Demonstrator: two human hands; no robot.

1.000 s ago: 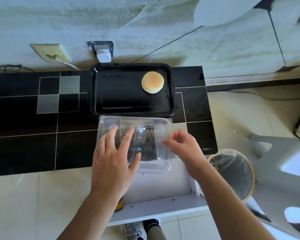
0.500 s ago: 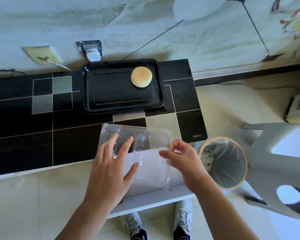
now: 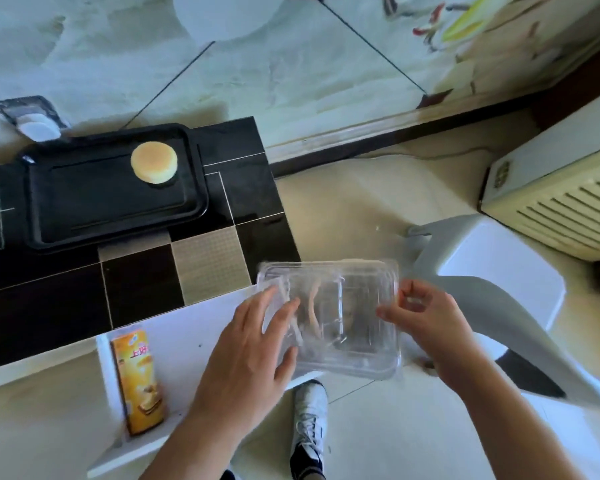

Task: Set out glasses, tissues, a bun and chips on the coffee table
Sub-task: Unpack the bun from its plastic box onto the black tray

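Since a second ago we have carried the clear plastic container off the tabletop, so it hangs past the right front corner, over the floor, and the view has swung right with it. Our left hand lies flat against its left side, fingers straight, while our right hand pinches its right rim between thumb and curled fingers. The bun sits on the black tray, toward the tray's far right corner, near the tabletop's back edge. An orange chip box lies on the white shelf under the front edge. We judge the empty box is being cleared away; to do it well we should keep both sides supported, since thin plastic flexes, and not squeeze. The chip box bears red Chinese characters, too blurred to read
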